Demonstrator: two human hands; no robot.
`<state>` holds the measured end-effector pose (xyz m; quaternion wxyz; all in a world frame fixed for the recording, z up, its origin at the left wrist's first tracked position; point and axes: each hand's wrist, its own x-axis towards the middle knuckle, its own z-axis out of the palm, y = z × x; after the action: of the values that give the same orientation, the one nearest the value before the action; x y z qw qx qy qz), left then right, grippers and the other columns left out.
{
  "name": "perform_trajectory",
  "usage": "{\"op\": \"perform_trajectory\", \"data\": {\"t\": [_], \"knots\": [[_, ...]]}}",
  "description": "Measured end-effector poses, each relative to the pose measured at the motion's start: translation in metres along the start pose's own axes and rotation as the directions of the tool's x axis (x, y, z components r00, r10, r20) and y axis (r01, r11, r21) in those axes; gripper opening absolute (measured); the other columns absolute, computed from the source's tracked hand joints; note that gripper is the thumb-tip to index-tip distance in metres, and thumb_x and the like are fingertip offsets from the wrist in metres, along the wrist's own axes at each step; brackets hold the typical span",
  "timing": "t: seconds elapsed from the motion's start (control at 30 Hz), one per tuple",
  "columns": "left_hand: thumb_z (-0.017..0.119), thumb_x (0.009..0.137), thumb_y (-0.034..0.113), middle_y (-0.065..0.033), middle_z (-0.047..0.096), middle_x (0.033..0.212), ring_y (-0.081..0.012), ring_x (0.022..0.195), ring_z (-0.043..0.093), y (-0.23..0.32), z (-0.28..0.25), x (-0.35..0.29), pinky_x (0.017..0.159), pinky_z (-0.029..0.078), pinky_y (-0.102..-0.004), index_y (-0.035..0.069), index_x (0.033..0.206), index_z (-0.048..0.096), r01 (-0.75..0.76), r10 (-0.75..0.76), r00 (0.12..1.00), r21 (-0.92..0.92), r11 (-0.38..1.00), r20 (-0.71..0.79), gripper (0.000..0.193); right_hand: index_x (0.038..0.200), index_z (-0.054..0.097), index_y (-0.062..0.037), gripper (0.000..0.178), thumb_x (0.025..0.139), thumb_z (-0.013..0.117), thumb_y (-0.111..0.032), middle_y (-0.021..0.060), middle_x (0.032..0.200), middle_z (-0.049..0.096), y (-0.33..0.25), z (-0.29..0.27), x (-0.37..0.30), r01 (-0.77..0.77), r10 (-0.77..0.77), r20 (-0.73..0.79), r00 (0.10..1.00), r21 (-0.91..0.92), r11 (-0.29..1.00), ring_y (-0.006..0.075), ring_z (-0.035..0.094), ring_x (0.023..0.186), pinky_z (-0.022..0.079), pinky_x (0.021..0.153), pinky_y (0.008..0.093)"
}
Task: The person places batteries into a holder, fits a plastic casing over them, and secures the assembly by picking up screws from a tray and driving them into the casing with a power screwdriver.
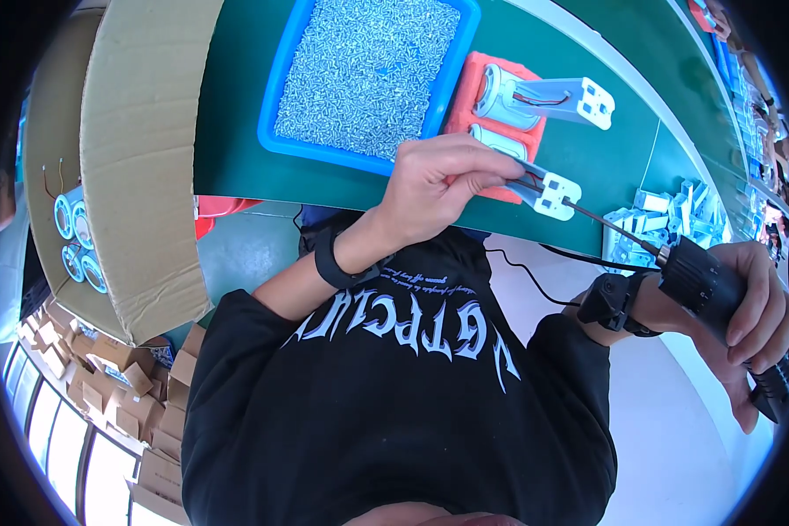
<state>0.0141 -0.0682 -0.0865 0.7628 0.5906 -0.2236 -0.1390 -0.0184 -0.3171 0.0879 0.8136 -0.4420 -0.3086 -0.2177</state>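
A white plastic housing [557, 195] with a flat holed end and thin wires leans out from a coral-red holder [465, 101]. My left hand [438, 184] is closed in a pinch on this housing near its holed end, partly hiding the wires. In my right hand [758, 307] is a black electric screwdriver [701, 285], fingers wrapped round its body. Its long thin bit [614, 230] reaches left, with the tip at the housing's holed end. Farther back in the same holder stands a second white housing [552, 95], untouched, with red and black wires showing.
A blue tray [269, 131] full of small silvery screw-like pieces lies on the green table [237, 162]. White plastic parts [666, 215] are piled at the right. An open cardboard box [149, 131] at left holds round white-and-blue parts [83, 228]; cartons [118, 394] stand below it.
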Motion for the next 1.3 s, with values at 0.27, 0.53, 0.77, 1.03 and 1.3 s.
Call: {"op": "perform_trajectory", "data": {"t": [0.27,0.53,0.77,1.03,1.3], "knots": [[0.073,0.072,0.006,-0.0062,0.064,0.088,-0.0250,0.086,0.059,0.022,-0.057,0.009,0.075,0.049,-0.0340,0.007,0.089,0.071,-0.188,0.186,0.979,0.736,0.651,0.085,0.017,0.073,0.057,-0.0089,0.044,0.071,0.081,-0.046,0.0029,0.074,0.064,0.019,0.019,0.001,-0.095,0.146,0.275,0.950,-0.191,0.977,0.0138,0.066,0.060,0.059,0.061,0.0234],[0.071,0.073,0.007,-0.0052,0.059,0.089,-0.0236,0.090,0.055,0.010,-0.070,0.007,0.077,0.048,-0.0343,0.008,0.080,0.070,-0.078,-0.109,0.984,0.884,0.460,0.143,0.007,0.082,0.057,-0.0070,0.043,0.074,0.081,-0.042,0.0062,0.075,0.064,0.031,0.019,0.009,-0.185,0.291,0.448,0.845,-0.266,0.946,0.0159,0.066,0.062,0.058,0.064,0.0230],[0.069,0.076,0.008,-0.0063,0.064,0.084,-0.0245,0.083,0.061,0.005,-0.078,0.011,0.070,0.050,-0.0364,0.006,0.076,0.068,-0.063,-0.039,0.995,0.853,0.518,0.097,0.002,0.083,0.056,-0.0073,0.042,0.075,0.080,-0.041,0.0080,0.075,0.064,0.033,0.016,0.008,-0.158,0.257,0.465,0.847,-0.240,0.958,0.0167,0.066,0.063,0.058,0.064,0.0236],[0.070,0.076,0.009,-0.0056,0.063,0.086,-0.0253,0.087,0.059,0.004,-0.066,0.018,0.074,0.049,-0.0364,0.006,0.080,0.067,-0.123,0.051,0.992,0.782,0.610,0.117,0.006,0.085,0.057,-0.0089,0.045,0.074,0.079,-0.046,0.0074,0.076,0.064,0.031,0.014,0.002,-0.143,0.241,0.461,0.854,-0.239,0.961,0.0160,0.066,0.062,0.058,0.064,0.0235],[0.071,0.074,0.008,-0.0051,0.056,0.086,-0.0240,0.090,0.053,0.002,-0.069,0.019,0.077,0.047,-0.0354,0.007,0.086,0.067,-0.168,-0.067,0.976,0.910,0.379,0.208,0.013,0.087,0.059,-0.0126,0.053,0.069,0.076,-0.059,0.0032,0.080,0.062,0.031,0.011,0.001,-0.143,0.252,0.436,0.864,-0.267,0.953,0.0130,0.065,0.062,0.056,0.063,0.0227]]}}
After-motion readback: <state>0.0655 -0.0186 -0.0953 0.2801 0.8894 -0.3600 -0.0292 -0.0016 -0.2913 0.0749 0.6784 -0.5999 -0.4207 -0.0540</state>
